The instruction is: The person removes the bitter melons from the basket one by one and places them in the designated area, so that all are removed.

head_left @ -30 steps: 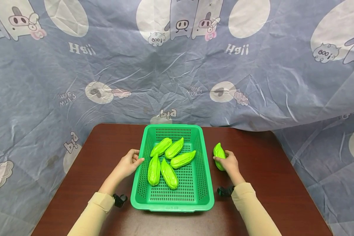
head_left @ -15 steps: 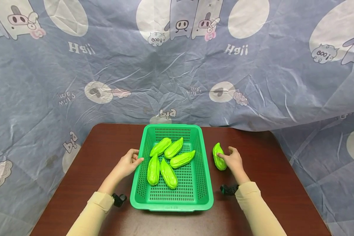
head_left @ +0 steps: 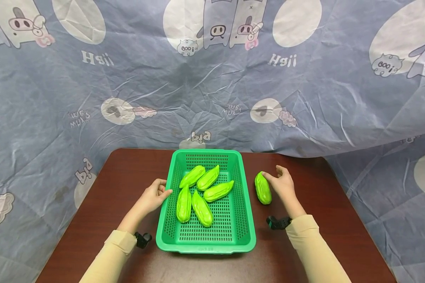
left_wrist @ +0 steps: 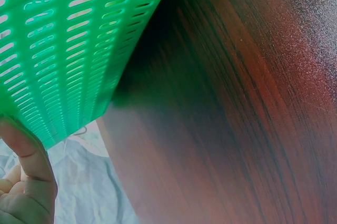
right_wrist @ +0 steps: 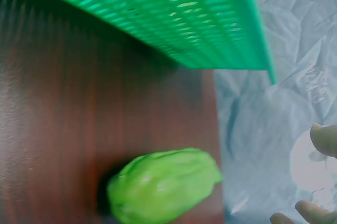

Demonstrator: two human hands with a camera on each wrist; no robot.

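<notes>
My left hand [head_left: 157,194] holds the left rim of a green perforated plastic basket [head_left: 206,248], thumb over the edge and fingers outside; the left wrist view shows part of that hand [left_wrist: 29,174] against the basket wall [left_wrist: 58,50]. Several wrinkled, light green bitter melons lie inside, one of them [head_left: 202,209] near the middle. Another bitter melon [head_left: 263,189] lies on the table just right of the basket. My right hand [head_left: 284,183] is beside its far tip, thumb and fingers spread. Nothing is between those fingers in the right wrist view, where the bitter melon [right_wrist: 163,186] lies apart from them.
The dark reddish-brown table [head_left: 326,204] extends around the basket on both sides. A grey-blue patterned cloth [head_left: 212,82] hangs behind its back edge. Each wrist bears a small black camera, such as the right one [head_left: 278,223].
The right hand has let go of the bitter melon on the table, spread its fingers and moved slightly right and farther back. The left hand and basket have hardly moved.
</notes>
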